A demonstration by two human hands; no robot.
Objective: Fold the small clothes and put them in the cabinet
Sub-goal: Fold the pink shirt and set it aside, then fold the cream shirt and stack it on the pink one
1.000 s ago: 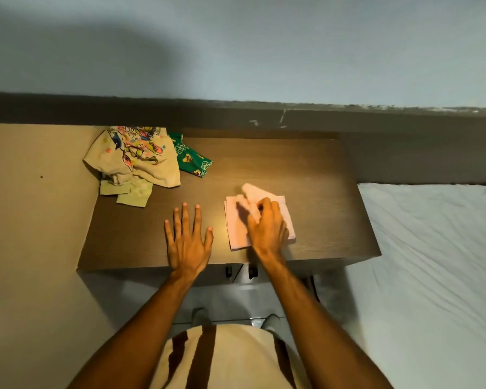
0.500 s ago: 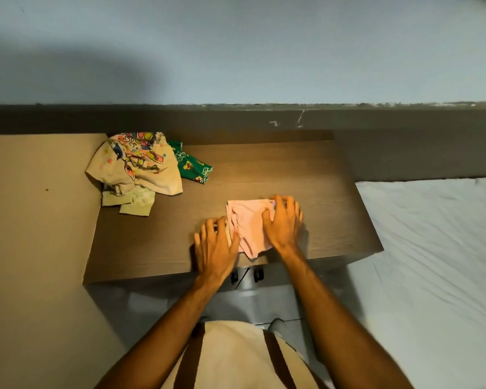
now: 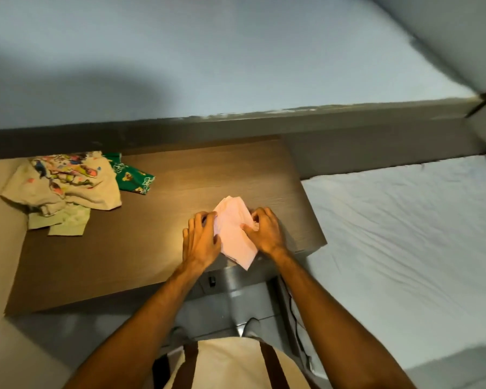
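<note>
A small folded pink cloth (image 3: pixel 233 234) lies near the front right edge of the brown wooden cabinet top (image 3: pixel 124 248), its lower corner hanging past the edge. My left hand (image 3: pixel 201 240) grips its left side and my right hand (image 3: pixel 264 231) grips its right side, fingers curled onto the fabric. At the back left lies a heap of unfolded small clothes: a cream garment with colourful prints (image 3: pixel 68 181), a pale green piece (image 3: pixel 65 223) under it, and a green printed one (image 3: pixel 132 178) beside it.
A bed with a white sheet (image 3: pixel 404 248) fills the right side, close against the cabinet. A wall with a dark ledge (image 3: pixel 236 122) runs behind. A beige surface (image 3: pixel 0 248) borders the cabinet on the left. Below the front edge a black cable (image 3: pixel 295 318) hangs near the floor.
My left hand came from flat on the wood over to the pink cloth. Both hands now hold the cloth, which is folded narrower and turned diagonally. The camera view tilted.
</note>
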